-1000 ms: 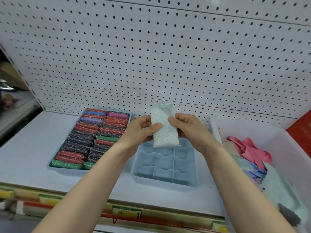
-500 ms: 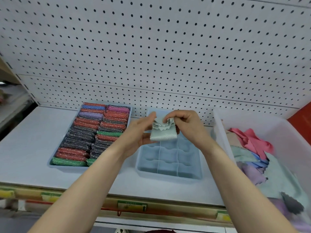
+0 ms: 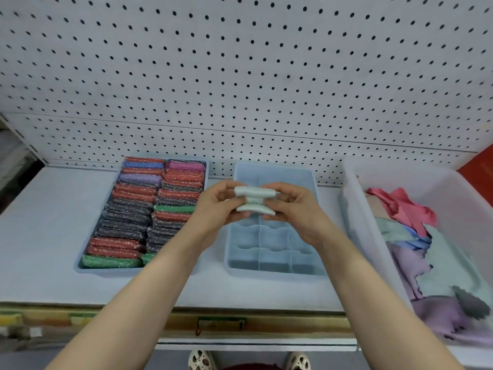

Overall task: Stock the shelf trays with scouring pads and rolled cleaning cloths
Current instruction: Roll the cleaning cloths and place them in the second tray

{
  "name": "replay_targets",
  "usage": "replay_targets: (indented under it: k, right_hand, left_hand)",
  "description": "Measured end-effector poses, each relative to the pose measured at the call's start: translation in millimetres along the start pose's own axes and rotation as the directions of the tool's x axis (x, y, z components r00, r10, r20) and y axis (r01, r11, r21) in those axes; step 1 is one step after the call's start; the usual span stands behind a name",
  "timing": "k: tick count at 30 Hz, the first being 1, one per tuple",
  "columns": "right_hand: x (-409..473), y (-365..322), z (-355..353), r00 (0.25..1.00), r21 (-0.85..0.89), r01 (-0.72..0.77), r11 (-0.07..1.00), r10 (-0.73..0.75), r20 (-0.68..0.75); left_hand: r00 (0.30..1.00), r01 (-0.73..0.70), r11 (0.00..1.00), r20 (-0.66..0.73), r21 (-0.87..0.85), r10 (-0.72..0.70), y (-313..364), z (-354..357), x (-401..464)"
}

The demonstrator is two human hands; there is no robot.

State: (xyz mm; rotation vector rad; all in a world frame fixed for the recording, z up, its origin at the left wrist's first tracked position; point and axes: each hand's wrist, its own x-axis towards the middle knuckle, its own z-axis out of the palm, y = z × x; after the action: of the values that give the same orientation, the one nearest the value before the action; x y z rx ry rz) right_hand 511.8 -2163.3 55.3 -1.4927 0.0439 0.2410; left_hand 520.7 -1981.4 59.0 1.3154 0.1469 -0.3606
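Note:
A pale green cleaning cloth (image 3: 254, 199), folded into a small thick bundle, is held above the far half of the blue divided tray (image 3: 274, 269). My left hand (image 3: 217, 206) pinches its left end and my right hand (image 3: 289, 206) pinches its right end. The tray's visible compartments hold nothing. To the left, a second blue tray (image 3: 82, 265) is packed with rows of glittery scouring pads (image 3: 138, 209) in red, dark grey, green, purple, blue and pink.
A white bin (image 3: 354, 209) at the right holds loose cloths (image 3: 416, 236) in pink, green, blue, purple and grey. A white pegboard (image 3: 240, 76) backs the shelf. The shelf's front edge (image 3: 186, 320) carries price labels. Shoe tips (image 3: 200, 360) show below.
The cloth went from a long upright strip to a short folded bundle, lowered over the divided tray. The view tilted down, and both hands shifted slightly lower.

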Motion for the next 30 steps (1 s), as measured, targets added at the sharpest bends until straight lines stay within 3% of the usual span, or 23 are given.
replay_targets:
  k: [4,8,12,14,16,18,21,23,27,30]
  right_hand:
    - [2,14,7,0.994,-0.068,0.084,0.994,-0.088,-0.063]
    - [3,11,4,0.995,-0.065,-0.058,0.996,0.053,-0.079]
    - [12,8,-8,0.981,-0.216,-0.181,0.959,0.191,0.024]
    - [21,9,-12,0.973,-0.232,-0.220,0.948,0.229,0.016]
    - [33,12,-20,0.973,-0.173,-0.224,0.959,0.211,-0.091]
    - [49,14,-28,0.960,-0.137,-0.209,0.968,0.176,-0.220]
    - [68,19,-31,0.949,-0.224,-0.166,0.960,0.095,-0.299]
    - [79,24,-27,0.955,-0.310,-0.108,0.945,0.013,-0.295]
    - [94,41,-12,0.962,-0.442,-0.022,0.897,-0.101,-0.252]
    - [97,55,2,0.965,-0.561,0.002,0.828,-0.149,-0.216]
  left_hand:
    - [0.992,0.122,0.973,0.065,-0.195,-0.111,-2,-8,4]
    - [0.999,-0.005,0.997,0.033,0.071,0.003,-14,-11,9]
    - [0.984,-0.167,0.906,0.120,0.388,0.130,-17,-16,20]
    - [0.960,-0.280,0.774,0.185,0.568,0.211,-21,-19,31]
    - [0.918,-0.376,0.484,0.248,0.790,0.309,-25,-23,49]
    - [0.906,-0.356,0.196,0.286,0.914,0.312,-30,-26,65]
    - [0.944,-0.254,-0.030,0.255,0.967,0.212,-37,-21,71]
    - [0.934,-0.225,-0.130,0.252,0.966,0.253,-42,-21,66]
    - [0.894,-0.200,-0.191,0.259,0.961,0.367,-51,-22,43]
    - [0.889,-0.191,-0.243,0.273,0.951,0.368,-55,-20,25]
